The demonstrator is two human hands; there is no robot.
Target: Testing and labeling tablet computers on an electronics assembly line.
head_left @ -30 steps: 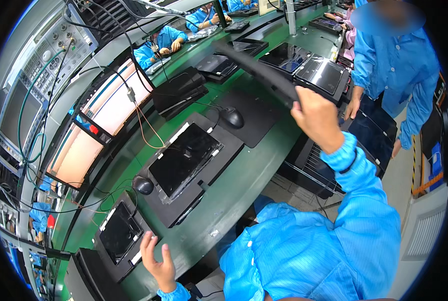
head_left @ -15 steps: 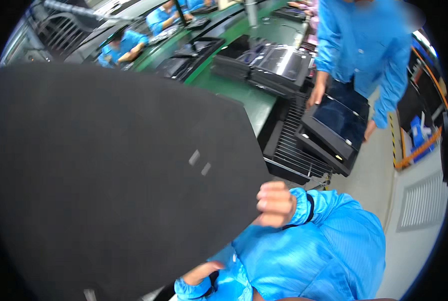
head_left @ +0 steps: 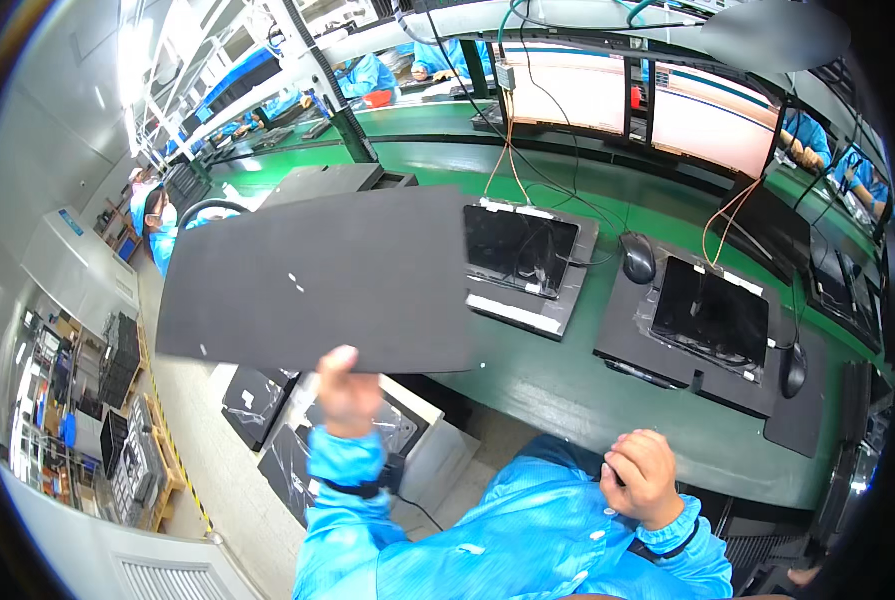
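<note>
A flat black board with a few small pale marks hangs at the left, in front of the green bench. My left hand grips its near edge, thumb on top; the fingers underneath are hidden. Curled into a fist near my body, my right hand is apart from the board, over the bench's near edge. Whatever its fingers may hold is hidden. Beyond the board's right edge, a tablet-like panel with cables lies on a grey support. Another cabled panel lies farther right.
On the green bench are a black mouse and a second mouse. Two lit monitors stand behind. Below the board, wrapped dark panels sit beside a white cabinet. People in blue work across the bench.
My view has swung to the bench with monitors. My right hand has let go of the board's edge and curled up; my left still holds the board, now farther from me.
</note>
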